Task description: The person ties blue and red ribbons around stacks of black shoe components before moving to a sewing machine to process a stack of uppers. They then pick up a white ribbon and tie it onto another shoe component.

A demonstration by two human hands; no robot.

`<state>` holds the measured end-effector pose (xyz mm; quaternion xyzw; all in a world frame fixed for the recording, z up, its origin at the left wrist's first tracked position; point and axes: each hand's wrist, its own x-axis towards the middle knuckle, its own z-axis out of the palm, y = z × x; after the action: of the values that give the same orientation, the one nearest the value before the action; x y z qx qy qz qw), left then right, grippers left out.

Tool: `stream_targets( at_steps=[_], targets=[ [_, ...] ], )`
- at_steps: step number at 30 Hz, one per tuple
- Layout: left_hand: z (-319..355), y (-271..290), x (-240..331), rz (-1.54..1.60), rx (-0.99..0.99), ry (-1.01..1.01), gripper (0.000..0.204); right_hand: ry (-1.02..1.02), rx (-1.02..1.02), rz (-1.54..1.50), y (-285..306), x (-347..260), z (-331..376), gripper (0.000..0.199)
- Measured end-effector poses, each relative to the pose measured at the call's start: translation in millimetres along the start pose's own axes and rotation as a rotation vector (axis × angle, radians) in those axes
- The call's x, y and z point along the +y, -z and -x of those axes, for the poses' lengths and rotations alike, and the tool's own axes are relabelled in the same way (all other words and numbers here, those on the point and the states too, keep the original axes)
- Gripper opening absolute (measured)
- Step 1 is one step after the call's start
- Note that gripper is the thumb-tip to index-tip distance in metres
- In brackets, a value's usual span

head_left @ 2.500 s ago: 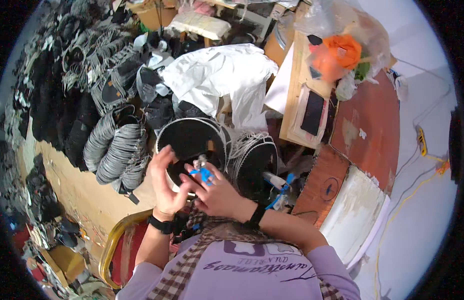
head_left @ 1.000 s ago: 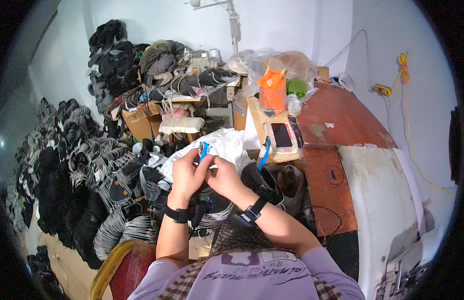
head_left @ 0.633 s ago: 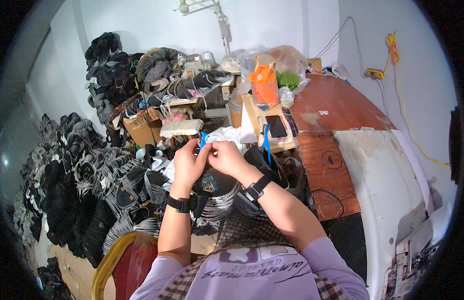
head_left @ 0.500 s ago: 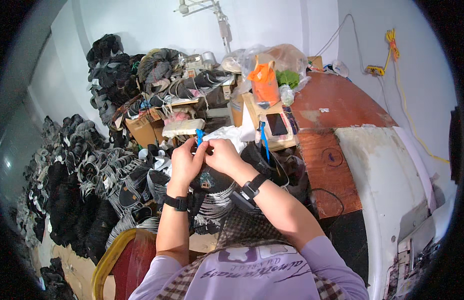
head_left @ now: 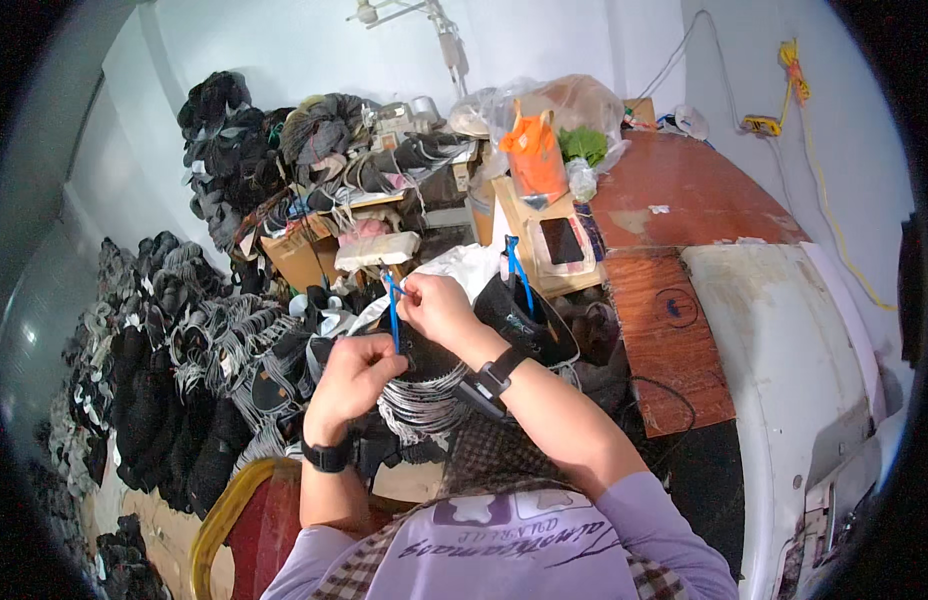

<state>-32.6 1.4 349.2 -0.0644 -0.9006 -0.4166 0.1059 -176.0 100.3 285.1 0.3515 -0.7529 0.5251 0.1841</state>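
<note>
The blue strap [head_left: 394, 325], upright beyond the grey stack [head_left: 421, 408], looks light, limp and best held near both ends, the left hand [head_left: 354, 375] pinching its bottom and the right hand [head_left: 439, 308] gripping it just below the top.

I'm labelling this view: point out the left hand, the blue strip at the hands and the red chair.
Left hand [head_left: 352, 380]: head view, back of the hand.
Blue strip [head_left: 394, 326]: head view, its stretch between the hands.
Red chair [head_left: 267, 530]: head view, red panel inside the yellow frame.
</note>
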Motion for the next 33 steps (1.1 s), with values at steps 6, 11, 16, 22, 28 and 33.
stream_targets(
  at_steps=[6, 11, 16, 22, 28, 33],
  targets=[
    [12.2, 5.7, 0.4, -0.102, 0.607, -0.08, 0.016, 0.034, -0.137, -0.257, 9.9, -13.1, 21.3, 0.012],
    [-13.4, -4.5, 40.8, -0.31, 0.259, -0.558, 0.025, 0.143, -0.071, -0.397, 22.6, -28.9, 40.7, 0.009],
    [-36.7, -2.8, 17.8, -0.444, 0.112, -0.371, 0.024, 0.102, -0.126, -0.345, 69.6, -40.2, 59.3, 0.015],
    [-45.6, -13.2, 29.5, -0.012, 0.159, -0.36, 0.016, 0.026, 0.334, 0.272, 147.0, -36.6, 27.9, 0.025],
    [-76.7, -16.1, 27.9, -0.211, 0.13, -0.307, 0.022, -0.079, 0.016, 0.59, 141.8, -4.7, 7.7, 0.03],
    [-78.8, -6.5, 12.6, -0.057, 0.088, -0.191, 0.016, -0.233, 0.033, 0.194, 133.8, -3.0, 21.8, 0.026]
  ],
)
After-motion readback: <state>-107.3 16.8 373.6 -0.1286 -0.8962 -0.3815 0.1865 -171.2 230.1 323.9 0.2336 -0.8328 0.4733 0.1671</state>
